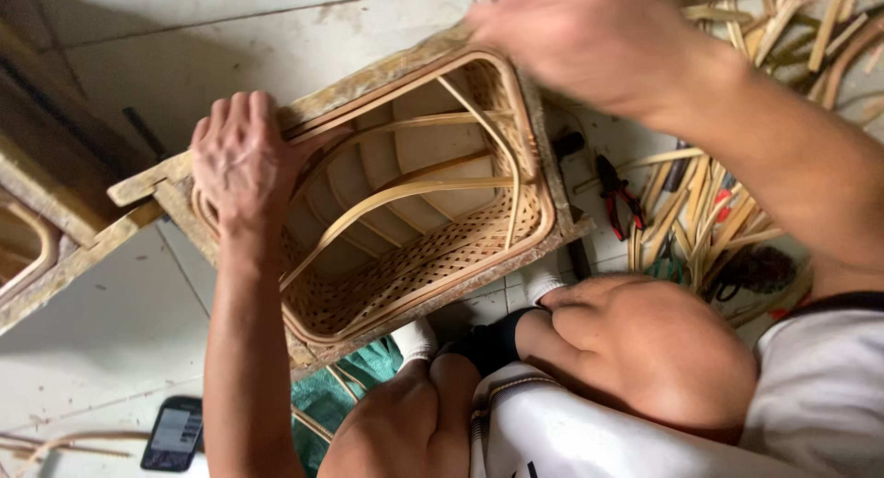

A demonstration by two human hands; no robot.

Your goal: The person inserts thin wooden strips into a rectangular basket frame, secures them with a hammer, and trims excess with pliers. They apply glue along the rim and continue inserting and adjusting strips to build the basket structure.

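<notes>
At the far left is one wooden frame [46,248], cut off by the edge of the view. Low down on the floor lies one phone [173,433] with a lit screen. Next comes my left hand [241,160]. Its fingers are curled down over the left rim of one woven basket [414,202], and they grip it tight. The basket sits inside one wooden mold [368,77] in the middle of the view, on the pale floor tiles [120,321]. I count three long bent strips arching across the inside of the basket. Under the basket is one green cloth [331,390]. My two knees are at the bottom. My right hand [580,36] is over the top right corner of the basket. It is blurry, so I cannot tell if it is shut or spread. Further right lies one pair of red pliers [619,197], beside a heap of bamboo strips [718,211].
</notes>
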